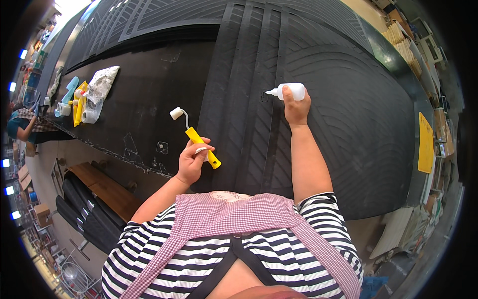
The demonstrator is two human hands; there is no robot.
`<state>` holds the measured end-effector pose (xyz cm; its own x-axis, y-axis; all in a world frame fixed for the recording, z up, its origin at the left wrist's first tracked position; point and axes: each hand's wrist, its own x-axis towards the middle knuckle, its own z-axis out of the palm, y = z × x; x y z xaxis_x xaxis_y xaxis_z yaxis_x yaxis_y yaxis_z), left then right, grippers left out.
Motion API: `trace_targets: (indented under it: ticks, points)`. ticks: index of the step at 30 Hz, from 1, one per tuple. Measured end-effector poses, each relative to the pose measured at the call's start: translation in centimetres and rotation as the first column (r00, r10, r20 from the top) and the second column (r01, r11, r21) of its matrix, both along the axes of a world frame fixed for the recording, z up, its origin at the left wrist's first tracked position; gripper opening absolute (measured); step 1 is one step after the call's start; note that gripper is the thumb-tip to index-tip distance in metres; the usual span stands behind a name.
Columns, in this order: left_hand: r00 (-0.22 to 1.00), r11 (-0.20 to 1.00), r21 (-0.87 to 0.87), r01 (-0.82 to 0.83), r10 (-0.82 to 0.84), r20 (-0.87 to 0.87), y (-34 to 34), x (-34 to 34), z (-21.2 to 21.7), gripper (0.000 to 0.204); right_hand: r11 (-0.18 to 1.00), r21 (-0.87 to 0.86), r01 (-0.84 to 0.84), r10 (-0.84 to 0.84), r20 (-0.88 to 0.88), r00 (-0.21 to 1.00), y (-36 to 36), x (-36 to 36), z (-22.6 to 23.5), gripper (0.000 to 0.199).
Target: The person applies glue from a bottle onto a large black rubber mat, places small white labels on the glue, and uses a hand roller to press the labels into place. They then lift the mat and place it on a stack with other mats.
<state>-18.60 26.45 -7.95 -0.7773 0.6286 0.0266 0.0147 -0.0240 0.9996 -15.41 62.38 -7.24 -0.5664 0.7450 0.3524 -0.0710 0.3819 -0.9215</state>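
- Mat (348,124) lies on the table (149,89), covering its right part and centre.
- Right hand (296,107) rests on the mat, holding a bottle (291,90); nozzle points left.
- Left hand (191,162) is left of the right hand, nearer the person, gripping a roller (194,134); roller head lies ahead, over the table.
- Tools (82,102) and a bag (102,83) lie on the table, far left.
- Bench (107,189) stands below the table's near edge, left of the person.

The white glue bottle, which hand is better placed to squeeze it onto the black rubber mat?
Probably the right hand: it grips the glue bottle, nozzle against the black rubber mat. The left hand holds the yellow-handled roller.
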Motion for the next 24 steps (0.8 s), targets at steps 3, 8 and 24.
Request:
trace_targets:
  ticks: [3, 8, 24]
  points:
    - [1.0, 1.0, -0.008, 0.0, 0.0, -0.016, -0.1, -0.1, -0.2, 0.013, 1.0, 0.015, -0.026, 0.026, 0.022, 0.999, 0.0, 0.3, 0.0, 0.027]
    - [0.999, 1.0, 0.024, -0.005, 0.004, 0.045, 0.1, 0.1, 0.2, 0.013, 0.998, 0.004, -0.068, 0.068, 0.014, 0.998, -0.1, 1.2, 0.2, 0.027]
    - [0.99, 1.0, -0.021, 0.02, -0.016, 0.14, 0.1, -0.4, 0.3, 0.017, -0.068, -0.625, -0.777, -0.514, -0.646, 0.564, 1.7, 7.7, 1.4, 0.034]
